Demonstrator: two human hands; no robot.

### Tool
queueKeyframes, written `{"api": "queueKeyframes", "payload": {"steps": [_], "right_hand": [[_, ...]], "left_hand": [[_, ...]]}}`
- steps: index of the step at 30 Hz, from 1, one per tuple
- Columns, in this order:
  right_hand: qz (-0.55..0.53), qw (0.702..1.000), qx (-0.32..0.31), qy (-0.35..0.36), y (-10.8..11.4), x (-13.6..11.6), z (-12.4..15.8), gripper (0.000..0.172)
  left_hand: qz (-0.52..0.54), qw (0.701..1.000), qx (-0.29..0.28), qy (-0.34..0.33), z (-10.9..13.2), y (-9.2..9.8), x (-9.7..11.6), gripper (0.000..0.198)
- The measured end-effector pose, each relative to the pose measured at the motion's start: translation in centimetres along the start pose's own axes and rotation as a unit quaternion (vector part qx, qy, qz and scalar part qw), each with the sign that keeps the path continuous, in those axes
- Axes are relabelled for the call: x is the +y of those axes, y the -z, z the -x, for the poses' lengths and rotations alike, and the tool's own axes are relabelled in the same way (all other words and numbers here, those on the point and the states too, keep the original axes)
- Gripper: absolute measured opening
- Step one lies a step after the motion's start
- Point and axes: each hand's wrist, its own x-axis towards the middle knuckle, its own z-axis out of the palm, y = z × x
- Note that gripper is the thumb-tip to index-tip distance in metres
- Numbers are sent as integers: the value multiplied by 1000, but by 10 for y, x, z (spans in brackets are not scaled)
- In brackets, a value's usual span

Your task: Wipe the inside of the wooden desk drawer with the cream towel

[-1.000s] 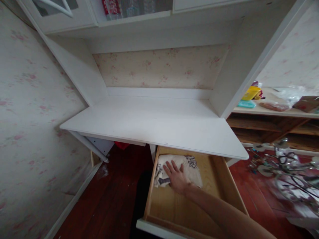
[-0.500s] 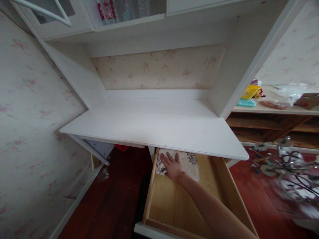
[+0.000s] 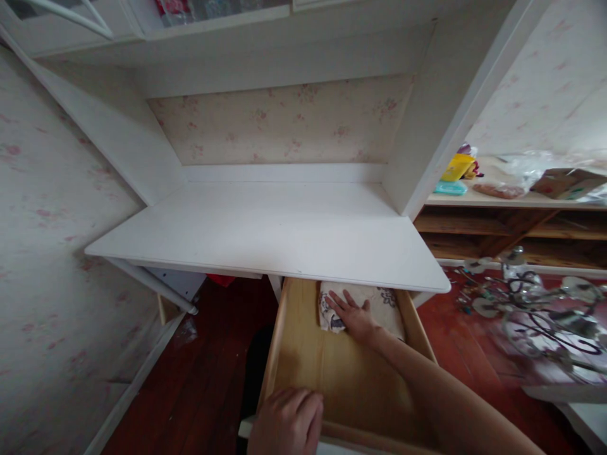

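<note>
A pulled-out wooden drawer (image 3: pixel 303 373) sits under the white desk (image 3: pixel 265 227). Inside, towards its back, lies a folded pale cloth (image 3: pixel 379 309) with a dark leafy pattern. My right hand (image 3: pixel 355 317) presses flat on the cloth, fingers spread. At the drawer's front left corner is my left hand (image 3: pixel 287 422), its fingers curled over the front panel's edge; the fingertips are hidden.
A hutch with a shelf of bottles (image 3: pixel 203 11) rises above the desk. On the right, a chandelier (image 3: pixel 554 309) lies on the red wooden floor. Behind it a low shelf unit (image 3: pixel 502 202) carries a yellow container (image 3: pixel 458 167) and plastic bags.
My right hand has slid the cloth rightward across the drawer bottom. My left hand has come into view at the drawer front. The camera view has shifted slightly.
</note>
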Motion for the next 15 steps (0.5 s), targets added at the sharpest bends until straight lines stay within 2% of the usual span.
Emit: {"api": "queueKeyframes", "payload": {"steps": [3, 6, 11, 13, 15], "right_hand": [[3, 1000, 22, -6, -8, 32, 25, 109], [-14, 1000, 23, 1, -14, 43, 37, 109], [-32, 999, 20, 17, -18, 21, 52, 101], [-31, 998, 41, 34, -17, 9, 66, 91], [-38, 998, 32, 40, -14, 0, 85, 75]], "left_hand": [[-21, 1000, -1, 13, 1, -2, 9, 26], [-41, 999, 31, 3, -1, 0, 13, 26], [-56, 995, 73, -24, -4, 5, 14, 27], [-60, 994, 86, -25, -4, 5, 15, 26], [-60, 993, 96, -25, -4, 6, 15, 26]]}}
